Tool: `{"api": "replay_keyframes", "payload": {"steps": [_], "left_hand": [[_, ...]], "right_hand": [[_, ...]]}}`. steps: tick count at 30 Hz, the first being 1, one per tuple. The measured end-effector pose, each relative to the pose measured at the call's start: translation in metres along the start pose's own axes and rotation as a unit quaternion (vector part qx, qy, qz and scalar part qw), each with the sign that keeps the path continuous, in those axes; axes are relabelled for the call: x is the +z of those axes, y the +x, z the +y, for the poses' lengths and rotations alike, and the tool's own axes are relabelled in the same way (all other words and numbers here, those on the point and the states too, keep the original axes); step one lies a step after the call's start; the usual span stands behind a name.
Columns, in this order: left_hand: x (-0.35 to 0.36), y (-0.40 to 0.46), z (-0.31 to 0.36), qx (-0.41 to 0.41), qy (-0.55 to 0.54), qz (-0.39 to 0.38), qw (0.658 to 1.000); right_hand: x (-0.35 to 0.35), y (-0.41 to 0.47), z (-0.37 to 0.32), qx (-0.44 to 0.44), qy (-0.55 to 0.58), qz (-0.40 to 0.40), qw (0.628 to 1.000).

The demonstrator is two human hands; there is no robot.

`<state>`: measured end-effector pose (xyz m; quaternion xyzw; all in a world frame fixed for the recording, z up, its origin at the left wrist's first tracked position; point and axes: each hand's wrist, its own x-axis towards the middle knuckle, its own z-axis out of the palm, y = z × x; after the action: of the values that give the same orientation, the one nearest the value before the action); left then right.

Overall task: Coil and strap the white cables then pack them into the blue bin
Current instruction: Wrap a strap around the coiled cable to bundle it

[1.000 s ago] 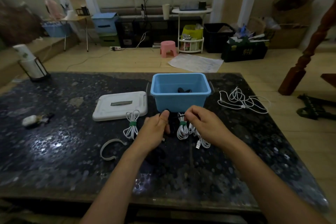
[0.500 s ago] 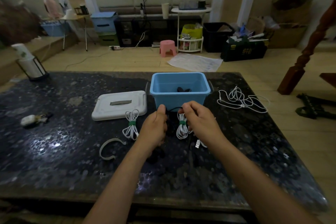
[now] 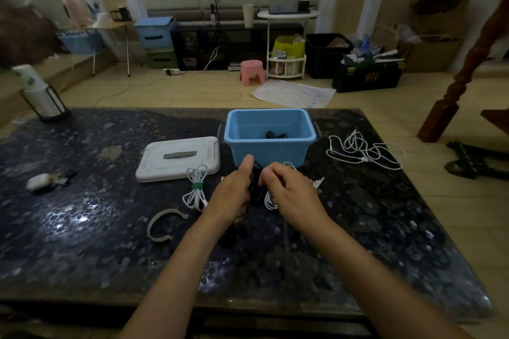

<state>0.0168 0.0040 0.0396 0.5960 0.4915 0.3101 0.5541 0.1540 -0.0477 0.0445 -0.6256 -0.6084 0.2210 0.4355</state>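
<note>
Both hands have lifted toward the blue bin (image 3: 270,143) at 12 o'clock — left hand (image 3: 234,195) and right hand (image 3: 289,192) pinching a dark cable (image 3: 255,187); the loose white cable (image 3: 363,151) waits at 2 o'clock — coiling continues.

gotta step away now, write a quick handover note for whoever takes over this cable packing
Left hand and right hand hold a dark cable between them, just in front of the blue bin.
Done: one white coil with a green strap lies left of the hands. Another white coil sits under the right hand; its strap is hidden.
Left: the loose white cable right of the bin needs coiling and strapping. No white cable is visible in the bin, only something dark.
</note>
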Motion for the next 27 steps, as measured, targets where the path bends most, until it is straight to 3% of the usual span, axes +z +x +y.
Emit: {"api": "replay_keyframes", "payload": {"steps": [5, 10, 15, 19, 23, 27], "left_hand": [[0.003, -0.006, 0.005, -0.004, -0.024, -0.022, 0.999], [0.005, 0.002, -0.002, 0.023, 0.032, 0.077, 0.996], [-0.005, 0.005, 0.01, 0.033, -0.123, 0.168, 0.978], [0.002, 0.0, 0.012, 0.064, -0.198, 0.133, 0.969], [-0.005, -0.003, 0.014, 0.042, -0.248, 0.087, 0.964], [-0.018, -0.006, 0.014, 0.016, -0.099, -0.026, 0.995]], "right_hand": [[0.006, -0.002, -0.003, -0.034, -0.009, -0.026, 0.999], [0.015, -0.006, -0.003, -0.033, -0.037, -0.068, 0.996], [0.02, -0.014, 0.0, -0.048, -0.061, -0.13, 0.989], [0.04, -0.028, -0.005, -0.065, -0.088, -0.163, 0.981], [0.041, -0.02, 0.003, -0.041, -0.115, -0.161, 0.979], [0.02, -0.004, 0.02, -0.014, -0.121, -0.184, 0.975]]}}
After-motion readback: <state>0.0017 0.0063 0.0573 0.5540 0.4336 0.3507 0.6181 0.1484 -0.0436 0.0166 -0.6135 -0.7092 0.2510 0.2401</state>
